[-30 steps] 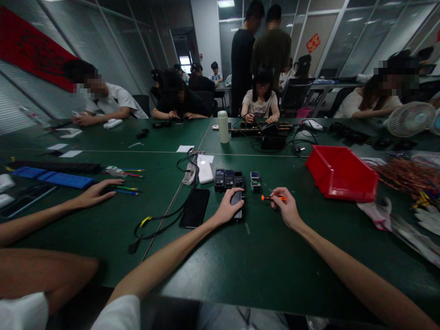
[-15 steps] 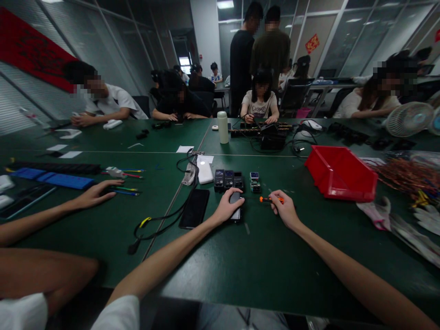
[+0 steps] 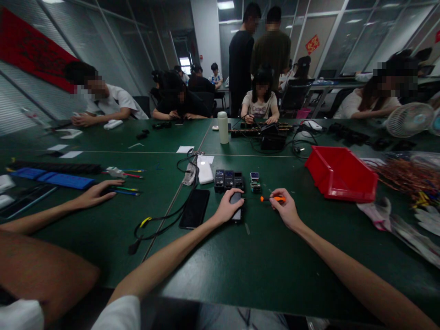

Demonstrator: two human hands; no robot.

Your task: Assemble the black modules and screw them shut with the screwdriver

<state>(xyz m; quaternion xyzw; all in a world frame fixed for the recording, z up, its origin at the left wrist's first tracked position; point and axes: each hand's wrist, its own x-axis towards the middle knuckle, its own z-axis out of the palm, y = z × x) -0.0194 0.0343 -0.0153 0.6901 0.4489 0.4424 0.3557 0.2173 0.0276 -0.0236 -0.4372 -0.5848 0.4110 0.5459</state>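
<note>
My left hand is wrapped round a small dark rectangular device with a grey face, which rests on the green table. To its right, my right hand grips an orange-and-black screwdriver; the thin shaft points left at the device's side. Whether the tip touches the device I cannot tell. Just behind my left hand stand several black box-shaped devices in a row. Beside them are small modules with green circuit boards. A black phone lies left of my left hand.
A red bin stands at the right, near gloves and copper wires. A black cable, white power bank and pale green bottle lie or stand leftward and behind. A co-worker's hand rests at left by blue strips.
More of the screwdriver's orange handle shows in my right hand, and it has shifted very slightly. My left hand keeps its hold on the device.
</note>
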